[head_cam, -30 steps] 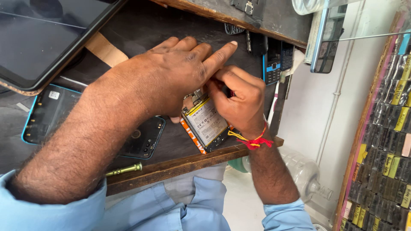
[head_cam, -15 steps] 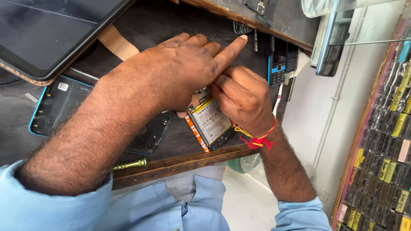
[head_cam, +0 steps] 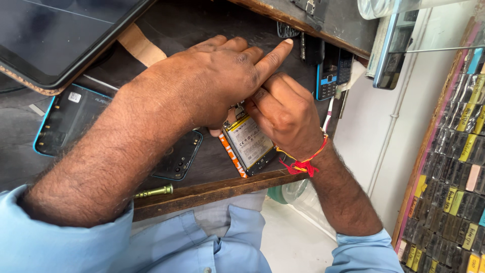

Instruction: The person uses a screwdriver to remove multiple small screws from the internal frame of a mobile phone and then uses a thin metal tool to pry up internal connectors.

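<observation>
Dark and worn, the tabletop (head_cam: pixel 202 30) has a wooden front edge, and near that edge lies an opened phone (head_cam: pixel 248 146) with its back off, showing a pale battery and an orange strip along its near side.

Both hands crowd over the far end of the opened phone. The left hand (head_cam: pixel 212 83) lies palm down across it, its thumb tucked under and touching the phone's upper left corner, its forefinger stretched out straight and lifted clear of the phone; the grip is spread and flat, closed on nothing that can be seen. The right hand (head_cam: pixel 285 114) sits just right of the phone, knuckles up, fingers curled tight together over the phone's top end; whether they pinch a tool is hidden, so I cannot tell. A red and yellow thread (head_cam: pixel 303 162) is tied round that wrist.

Left of the opened phone, partly under the left forearm, lies a dark back cover with a blue rim (head_cam: pixel 65 121). Nearer than that, on the wooden edge left of the phone, rests a small brass-coloured tool (head_cam: pixel 154 191). Far left of the phone a large dark tablet screen (head_cam: pixel 55 35) leans over the tabletop. Beyond the phone, to its right, stands a small blue-edged keypad phone (head_cam: pixel 331 71). Well right of the phone, racks of small packets (head_cam: pixel 454 167) line the wall.
</observation>
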